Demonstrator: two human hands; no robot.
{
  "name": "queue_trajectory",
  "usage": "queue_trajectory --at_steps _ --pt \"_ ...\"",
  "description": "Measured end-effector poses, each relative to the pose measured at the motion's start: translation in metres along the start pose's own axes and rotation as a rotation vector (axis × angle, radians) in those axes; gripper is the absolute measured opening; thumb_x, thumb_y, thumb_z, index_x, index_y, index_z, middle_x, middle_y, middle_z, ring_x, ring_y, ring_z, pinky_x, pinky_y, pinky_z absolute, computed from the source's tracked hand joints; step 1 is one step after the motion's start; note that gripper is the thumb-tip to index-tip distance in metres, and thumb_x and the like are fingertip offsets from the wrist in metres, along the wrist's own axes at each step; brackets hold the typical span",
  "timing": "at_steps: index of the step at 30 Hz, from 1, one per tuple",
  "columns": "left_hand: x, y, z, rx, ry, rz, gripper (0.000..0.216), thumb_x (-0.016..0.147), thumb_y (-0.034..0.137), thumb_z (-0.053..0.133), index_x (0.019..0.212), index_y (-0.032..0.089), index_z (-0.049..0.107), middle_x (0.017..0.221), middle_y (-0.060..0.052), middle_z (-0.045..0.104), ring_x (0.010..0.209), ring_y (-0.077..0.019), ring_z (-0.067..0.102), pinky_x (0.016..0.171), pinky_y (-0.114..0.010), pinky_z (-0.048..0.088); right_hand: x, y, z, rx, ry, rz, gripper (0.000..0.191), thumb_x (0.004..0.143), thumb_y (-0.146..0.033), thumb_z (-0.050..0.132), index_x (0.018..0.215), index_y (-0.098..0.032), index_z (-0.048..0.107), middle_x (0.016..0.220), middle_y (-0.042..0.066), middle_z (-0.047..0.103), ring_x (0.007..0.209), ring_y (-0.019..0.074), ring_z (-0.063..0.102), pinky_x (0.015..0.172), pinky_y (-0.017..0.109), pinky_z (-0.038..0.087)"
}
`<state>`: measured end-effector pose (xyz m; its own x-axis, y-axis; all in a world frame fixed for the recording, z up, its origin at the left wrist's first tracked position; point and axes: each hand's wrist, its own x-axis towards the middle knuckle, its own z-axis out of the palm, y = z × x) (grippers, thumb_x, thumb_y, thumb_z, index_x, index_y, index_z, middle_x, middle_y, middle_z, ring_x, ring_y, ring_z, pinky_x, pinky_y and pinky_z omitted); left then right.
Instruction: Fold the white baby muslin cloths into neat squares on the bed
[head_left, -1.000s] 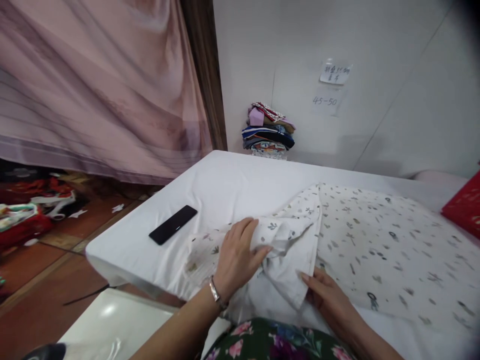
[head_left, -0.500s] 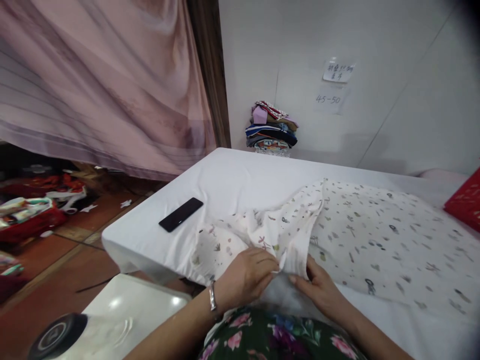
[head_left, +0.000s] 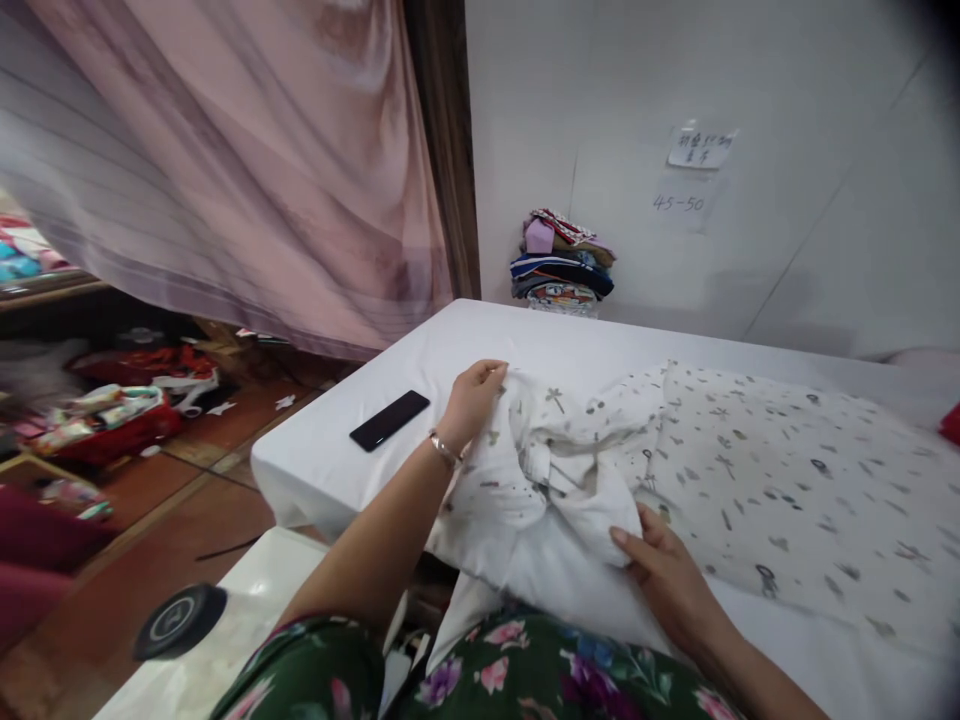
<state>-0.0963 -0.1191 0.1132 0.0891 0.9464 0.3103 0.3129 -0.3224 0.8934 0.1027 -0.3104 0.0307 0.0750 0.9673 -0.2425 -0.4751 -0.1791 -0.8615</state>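
Observation:
A thin white cloth (head_left: pixel 780 470) printed with small palm trees and leaves lies over the right half of the table, flat at the right and bunched at its left end. My left hand (head_left: pixel 474 398) pinches the far-left edge of the bunched part, its arm stretched forward. Closer to me, my right hand (head_left: pixel 654 552) grips the near edge of the same cloth between thumb and fingers. Between the two hands the fabric gapes in loose folds, with plain white inner fabric showing. I cannot tell what kind of article the cloth is.
A black phone (head_left: pixel 390 420) lies on the white-covered table (head_left: pixel 450 345) left of my left hand. Folded fabrics (head_left: pixel 562 262) are stacked at the back by the wall. A white stool or box top (head_left: pixel 247 600) with a round black object (head_left: pixel 180 622) stands at the lower left.
My left hand has moved away from my right, forward and left, pulling the cloth's edge and spreading the bunched end. My right hand keeps its grip near the front edge. The view has shifted slightly left.

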Motion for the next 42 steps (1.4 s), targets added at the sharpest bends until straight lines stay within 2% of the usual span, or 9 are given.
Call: queue_trajectory --at_steps 3,7,14,18,23,26,31,36,42 --pt "0.011 -0.019 -0.007 0.029 0.042 -0.032 0.032 0.082 0.037 0.051 0.105 0.017 0.059 0.100 -0.007 0.065 0.086 -0.0161 0.060 0.075 -0.027 0.045 -0.001 0.001 -0.004 0.015 0.030 0.017 0.050 0.073 -0.032 0.068 0.120 -0.020 0.053 0.108 0.007 0.065 0.099 0.0257 0.059 0.083 0.038 0.047" --pt "-0.037 -0.020 -0.023 0.227 0.086 0.159 0.023 0.084 0.037 0.049 0.090 0.018 0.062 0.086 -0.004 0.065 0.079 -0.0152 0.059 0.072 -0.027 0.046 0.002 0.001 -0.009 0.060 0.026 0.047 0.044 0.075 -0.034 0.066 0.115 -0.020 0.057 0.107 0.008 0.066 0.097 0.0259 0.060 0.083 0.039 0.048" --pt "-0.133 -0.017 -0.016 0.548 -0.468 0.667 0.044 0.076 0.039 0.062 0.117 0.024 0.053 0.115 -0.010 0.060 0.106 -0.0269 0.054 0.091 -0.045 0.041 0.011 0.009 -0.012 0.035 0.032 0.009 0.043 0.078 -0.038 0.062 0.119 -0.024 0.056 0.115 0.006 0.062 0.101 0.0254 0.059 0.084 0.038 0.051" --pt "-0.115 -0.039 -0.021 0.634 -0.291 0.482 0.035 0.075 0.019 0.056 0.111 0.022 0.057 0.118 -0.008 0.058 0.114 -0.0277 0.049 0.098 -0.048 0.034 0.011 0.006 -0.014 0.103 0.091 -0.020 0.041 0.080 -0.036 0.061 0.120 -0.029 0.055 0.121 0.002 0.058 0.108 0.0228 0.055 0.085 0.034 0.052" --pt "-0.068 -0.049 -0.039 0.045 0.175 -0.078 0.015 0.076 0.026 0.051 0.080 0.017 0.063 0.069 0.000 0.064 0.067 -0.0157 0.059 0.065 -0.028 0.047 0.014 -0.008 -0.019 0.138 0.137 -0.068 0.039 0.085 -0.044 0.049 0.121 -0.031 0.052 0.132 0.000 0.049 0.119 0.0204 0.046 0.096 0.035 0.044" --pt "-0.056 -0.047 -0.042 -0.154 0.222 -0.221 0.021 0.074 0.032 0.056 0.084 0.015 0.062 0.066 0.001 0.062 0.061 -0.0144 0.057 0.060 -0.025 0.046 0.013 -0.008 -0.019 -0.022 0.090 -0.135 0.046 0.086 -0.050 0.043 0.128 -0.033 0.045 0.137 0.000 0.043 0.125 0.0208 0.039 0.100 0.038 0.039" --pt "-0.068 -0.039 -0.044 0.475 0.066 0.212 0.053 0.068 0.003 0.045 0.117 0.018 0.054 0.114 -0.008 0.059 0.105 -0.0216 0.053 0.090 -0.038 0.041 0.000 0.013 -0.021 -0.377 -0.098 -0.156 0.077 0.072 -0.035 0.067 0.139 -0.027 0.029 0.139 0.006 0.040 0.129 0.0245 0.033 0.105 0.041 0.029" --pt "-0.100 -0.030 -0.039 0.816 -0.313 0.665 0.075 0.058 -0.007 0.041 0.126 0.025 0.048 0.138 -0.006 0.041 0.130 -0.0237 0.030 0.106 -0.051 0.020 -0.001 0.013 -0.029 -0.833 -0.207 -0.271 0.049 0.075 -0.032 0.061 0.123 -0.026 0.054 0.126 0.007 0.054 0.116 0.0291 0.048 0.101 0.044 0.033" --pt "-0.098 -0.032 -0.035 0.636 -0.490 0.666 0.031 0.065 0.003 0.052 0.085 0.022 0.064 0.115 -0.004 0.060 0.118 -0.0229 0.046 0.107 -0.050 0.017 0.007 -0.018 -0.020 -0.842 -0.153 -0.321 0.050 0.072 -0.036 0.065 0.121 -0.027 0.055 0.098 0.006 0.067 0.087 0.0269 0.060 0.083 0.040 0.048"
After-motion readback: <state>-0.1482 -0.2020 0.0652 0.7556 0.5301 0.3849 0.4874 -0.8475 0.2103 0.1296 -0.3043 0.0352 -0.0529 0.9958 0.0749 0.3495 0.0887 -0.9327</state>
